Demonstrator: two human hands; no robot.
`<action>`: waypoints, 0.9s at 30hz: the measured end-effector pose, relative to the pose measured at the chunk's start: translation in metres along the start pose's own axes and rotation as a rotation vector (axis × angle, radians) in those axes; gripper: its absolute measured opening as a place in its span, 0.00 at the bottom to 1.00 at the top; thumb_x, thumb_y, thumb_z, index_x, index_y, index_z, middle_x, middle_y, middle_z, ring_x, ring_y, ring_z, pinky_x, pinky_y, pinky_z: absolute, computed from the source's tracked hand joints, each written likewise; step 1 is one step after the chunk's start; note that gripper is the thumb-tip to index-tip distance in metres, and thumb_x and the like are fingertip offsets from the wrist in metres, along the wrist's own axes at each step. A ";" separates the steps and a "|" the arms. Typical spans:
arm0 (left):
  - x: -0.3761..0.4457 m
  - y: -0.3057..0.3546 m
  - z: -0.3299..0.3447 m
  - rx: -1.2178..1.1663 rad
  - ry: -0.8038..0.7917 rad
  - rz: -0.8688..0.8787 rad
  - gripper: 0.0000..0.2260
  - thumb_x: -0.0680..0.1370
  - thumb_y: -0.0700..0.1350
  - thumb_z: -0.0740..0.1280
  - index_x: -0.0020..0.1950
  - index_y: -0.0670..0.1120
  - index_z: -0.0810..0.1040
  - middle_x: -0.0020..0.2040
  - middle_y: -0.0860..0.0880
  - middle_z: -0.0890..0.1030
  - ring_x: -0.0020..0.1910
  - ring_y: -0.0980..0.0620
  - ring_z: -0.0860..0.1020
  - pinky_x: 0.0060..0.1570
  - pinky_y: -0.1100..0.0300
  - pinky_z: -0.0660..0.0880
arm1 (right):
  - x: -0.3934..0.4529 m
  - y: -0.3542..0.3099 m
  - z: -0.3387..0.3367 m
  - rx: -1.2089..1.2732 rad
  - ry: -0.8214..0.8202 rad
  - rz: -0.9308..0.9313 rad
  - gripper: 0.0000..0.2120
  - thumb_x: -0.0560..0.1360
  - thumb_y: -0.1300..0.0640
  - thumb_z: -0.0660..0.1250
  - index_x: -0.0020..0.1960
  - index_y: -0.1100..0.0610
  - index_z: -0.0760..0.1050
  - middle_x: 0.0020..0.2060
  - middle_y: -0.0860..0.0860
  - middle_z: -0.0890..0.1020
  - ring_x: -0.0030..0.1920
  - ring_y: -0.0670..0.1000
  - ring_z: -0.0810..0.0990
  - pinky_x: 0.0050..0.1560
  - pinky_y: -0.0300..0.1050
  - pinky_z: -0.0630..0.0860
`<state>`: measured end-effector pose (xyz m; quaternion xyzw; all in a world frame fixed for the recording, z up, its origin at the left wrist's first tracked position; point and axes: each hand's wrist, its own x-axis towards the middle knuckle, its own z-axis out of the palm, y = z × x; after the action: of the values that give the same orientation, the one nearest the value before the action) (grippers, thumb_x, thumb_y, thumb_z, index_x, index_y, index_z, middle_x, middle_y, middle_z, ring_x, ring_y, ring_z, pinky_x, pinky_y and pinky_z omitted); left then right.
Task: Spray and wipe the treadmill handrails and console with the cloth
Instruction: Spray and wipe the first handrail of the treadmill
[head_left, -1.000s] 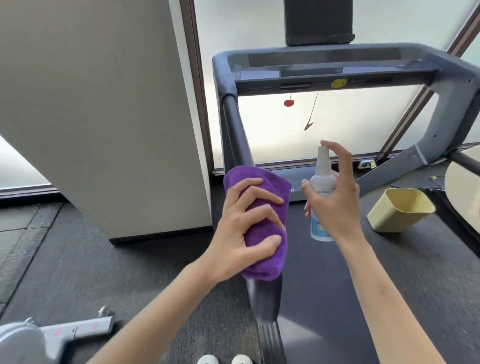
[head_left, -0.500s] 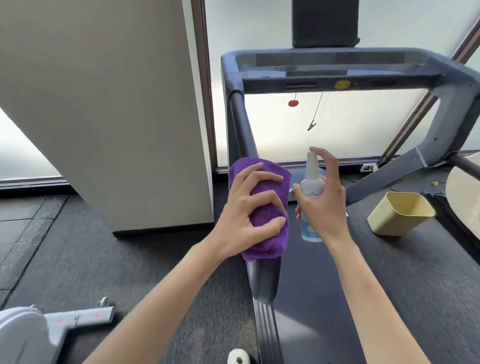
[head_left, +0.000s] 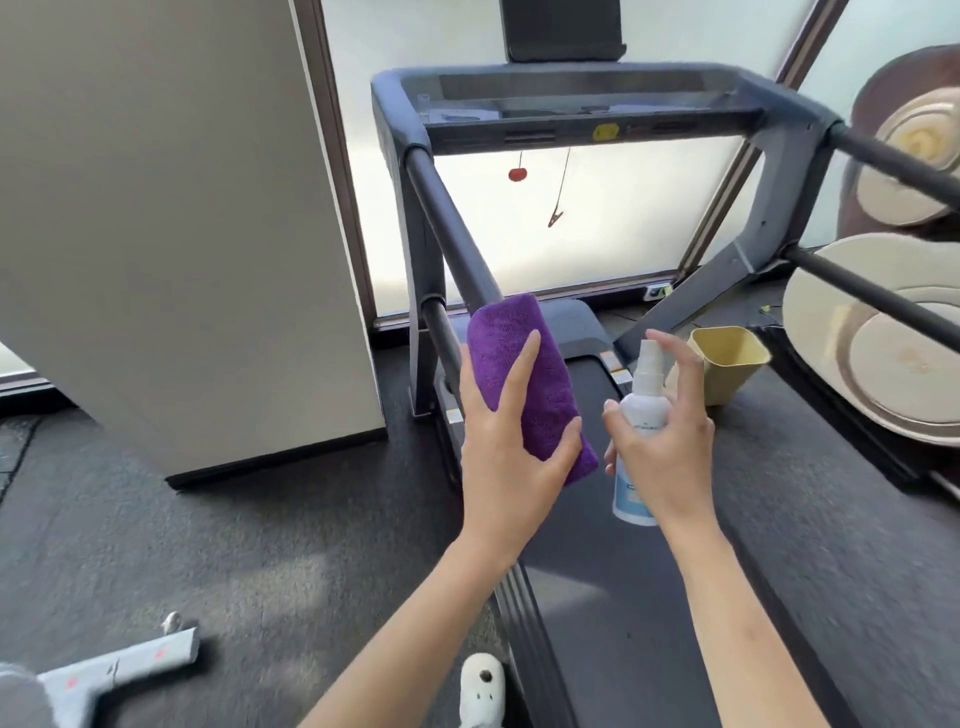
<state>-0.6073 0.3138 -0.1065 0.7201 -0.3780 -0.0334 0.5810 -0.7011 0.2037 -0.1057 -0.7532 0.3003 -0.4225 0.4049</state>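
Pillar (head_left: 171, 218): pale, wide, left of the treadmill frame, standing on the dark floor.
Left handrail (head_left: 451, 234): dark bar running down from the console's left corner toward the camera.
Cloth (head_left: 524, 374): purple, folded, lying along the lower part of the left handrail.
Left hand (head_left: 511, 457): grasping the cloth, thumb on its right edge, index finger straight up its face; other fingers hidden behind.
Console (head_left: 571, 111): top centre, grey frame, yellow tag on its underside.
Spray bottle (head_left: 641, 431): white, upright, just right of the cloth, over the treadmill belt.
Right hand (head_left: 662, 447): curled round the spray bottle, index finger hooked over the nozzle.
Bin (head_left: 727, 364): yellow, on the floor, right of the bottle, behind the right hand.
Right handrail (head_left: 893, 156): dark bar off the console's right corner.
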 end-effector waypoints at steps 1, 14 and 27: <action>-0.001 0.000 0.000 -0.011 -0.005 -0.001 0.35 0.73 0.51 0.72 0.74 0.68 0.58 0.78 0.52 0.52 0.74 0.51 0.62 0.63 0.51 0.74 | -0.003 -0.001 -0.001 -0.002 0.001 0.009 0.30 0.74 0.68 0.69 0.68 0.43 0.65 0.46 0.51 0.78 0.24 0.51 0.78 0.23 0.39 0.75; 0.050 0.001 -0.013 -0.119 -0.012 -0.134 0.13 0.78 0.50 0.68 0.62 0.57 0.79 0.75 0.52 0.60 0.72 0.59 0.60 0.68 0.68 0.58 | 0.029 -0.031 0.002 0.023 -0.046 -0.103 0.30 0.73 0.68 0.68 0.68 0.46 0.65 0.37 0.45 0.77 0.22 0.53 0.77 0.22 0.44 0.76; 0.081 -0.036 -0.080 -0.134 0.081 -0.103 0.08 0.77 0.47 0.70 0.56 0.56 0.80 0.62 0.49 0.71 0.61 0.57 0.72 0.65 0.65 0.66 | 0.045 -0.100 0.049 -0.219 -0.016 -0.269 0.30 0.73 0.66 0.71 0.71 0.51 0.65 0.44 0.37 0.72 0.33 0.50 0.78 0.34 0.47 0.81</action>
<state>-0.4922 0.3332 -0.0799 0.6990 -0.3135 -0.0594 0.6400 -0.6263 0.2344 -0.0166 -0.8297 0.2379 -0.4313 0.2626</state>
